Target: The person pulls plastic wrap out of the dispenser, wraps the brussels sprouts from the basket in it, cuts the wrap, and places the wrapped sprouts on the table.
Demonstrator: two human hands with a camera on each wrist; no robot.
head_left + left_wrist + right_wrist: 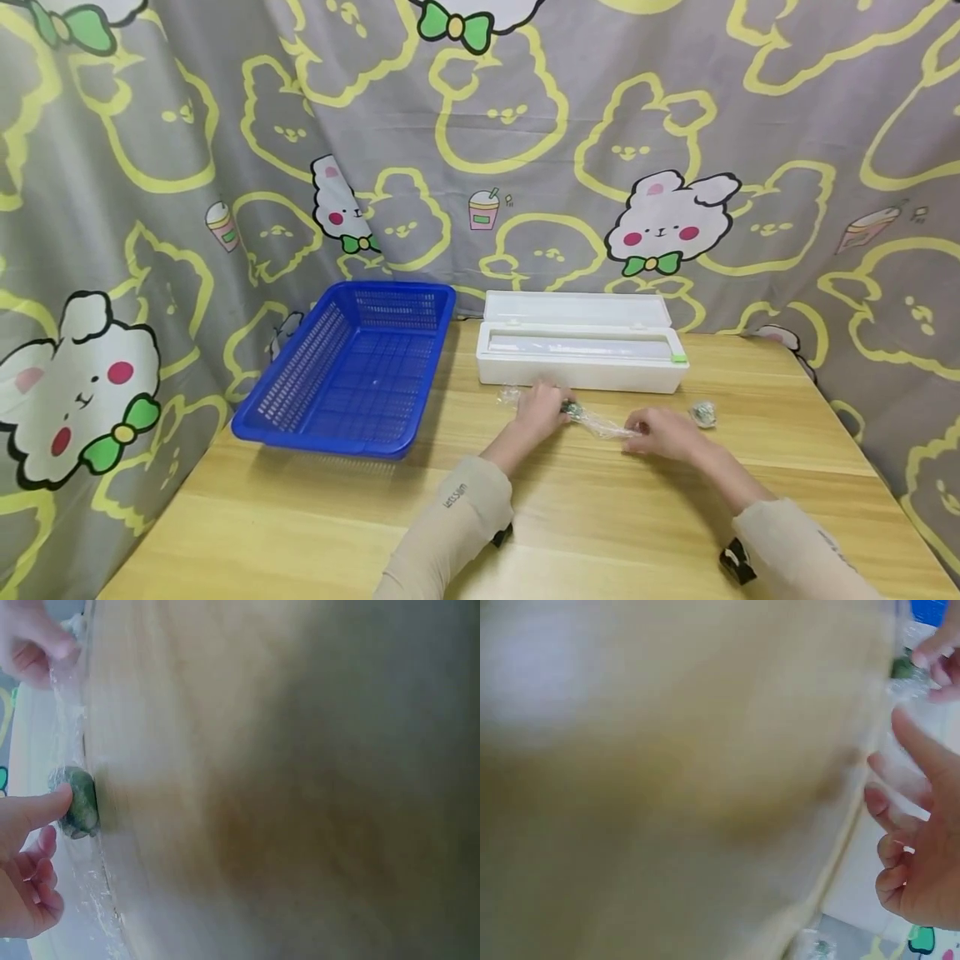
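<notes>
In front of the white box, my left hand (542,410) holds a dark green, rounded piece (81,802) between thumb and fingers; its exact kind is unclear. Clear cling film (600,425) surrounds the piece and trails out on both sides. My right hand (663,433) is at the film's right end, fingertips on it and the film drawn out between the hands. The right wrist view shows its thumb and blurred forefinger somewhat apart beside the film. Right of that hand lies another film-wrapped green lump (703,414) on the table.
A white cling film dispenser (577,373) stands behind the hands, its lid (577,310) raised and a roll inside, with a green slider (678,358) at its right end. To the left sits a blue plastic basket (341,442). A patterned curtain (525,150) hangs behind the wooden table (600,517).
</notes>
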